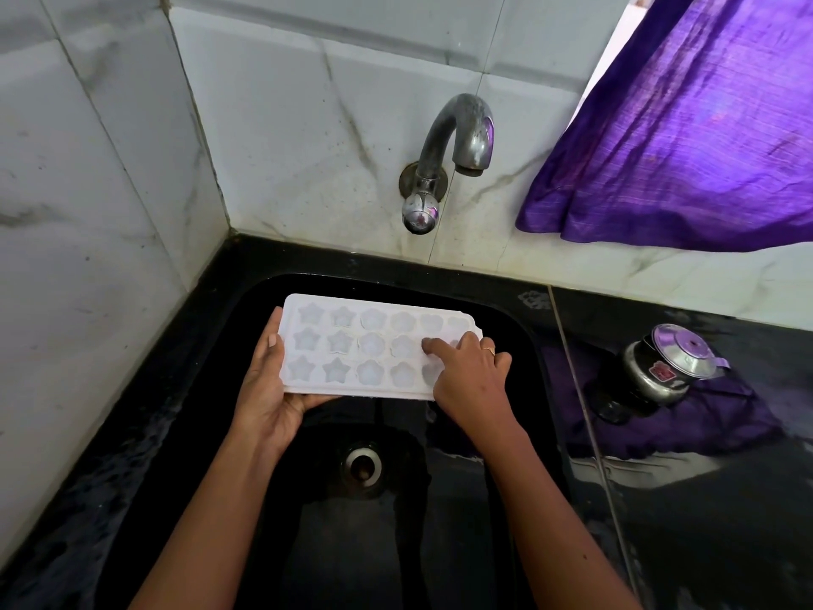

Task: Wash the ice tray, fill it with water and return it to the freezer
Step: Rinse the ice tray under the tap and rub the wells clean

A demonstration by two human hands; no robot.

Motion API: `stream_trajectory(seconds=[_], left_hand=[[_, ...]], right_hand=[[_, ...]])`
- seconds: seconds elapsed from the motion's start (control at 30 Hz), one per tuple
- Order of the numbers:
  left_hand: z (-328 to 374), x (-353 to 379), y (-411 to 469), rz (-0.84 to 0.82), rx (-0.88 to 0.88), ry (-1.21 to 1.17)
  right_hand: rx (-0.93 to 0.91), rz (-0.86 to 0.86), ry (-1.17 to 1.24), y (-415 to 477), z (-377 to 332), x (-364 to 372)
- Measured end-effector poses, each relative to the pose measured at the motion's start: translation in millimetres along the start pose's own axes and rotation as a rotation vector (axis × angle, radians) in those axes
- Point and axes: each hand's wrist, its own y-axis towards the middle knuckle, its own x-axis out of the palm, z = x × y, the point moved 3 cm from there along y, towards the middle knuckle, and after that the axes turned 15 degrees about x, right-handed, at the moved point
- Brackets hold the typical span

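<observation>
White plastic ice tray (352,350): held flat over the black sink (521,345), below the metal wall tap (462,134).
Left hand (266,389): grips the tray's left end, thumb on top.
Right hand (470,372): on the right end, index fingertip pressing a mould.

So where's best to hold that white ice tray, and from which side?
By a short end, from the side: the ice tray is long, flat, with a plain rim there. The left hand grips its left end, thumb on top.
</observation>
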Motion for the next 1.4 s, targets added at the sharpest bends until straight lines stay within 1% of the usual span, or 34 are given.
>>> stream_trajectory(seconds=[0.13, 0.23, 0.33, 0.4, 0.47, 0.7, 0.93, 1.23, 1.4], left_hand=[[-0.8, -1.9, 0.6, 0.01, 0.003, -0.001], [-1.5, -0.9, -0.9, 0.003, 0.005, -0.015], [-2.0, 0.8, -2.1, 0.003, 0.003, -0.016], [-2.5, 1.1, -2.2, 0.004, 0.001, -0.007], [-3.2, 1.7, -2.6, 0.01, -0.006, -0.004], [-5.4, 3.3, -4.5, 0.031, -0.017, -0.022], [-5.4, 3.0, -3.3, 0.025, 0.012, -0.001], [-2.9, 1.2, -0.2, 0.018, 0.029, -0.006], [-3.1, 0.7, -0.6, 0.019, 0.006, 0.002]], right_hand=[[0.008, 0.006, 0.015, -1.3, 3.1, -0.7], [0.011, 0.061, 0.026, -2.5, 3.2, -6.2], [-0.046, 0.103, 0.057, -4.8, -5.8, -12.5], [-0.099, 0.051, 0.032, -6.4, -15.0, -12.3], [-0.105, -0.009, -0.01, -6.7, -20.1, -9.8], [-0.099, -0.068, 0.015, -4.6, -22.5, -2.2], [-0.084, -0.028, -0.043, -4.1, -19.9, -3.1], [-0.119, -0.039, 0.009, -5.1, -24.5, 0.8], [-0.084, -0.034, -0.009, -3.8, -22.5, -3.0]])
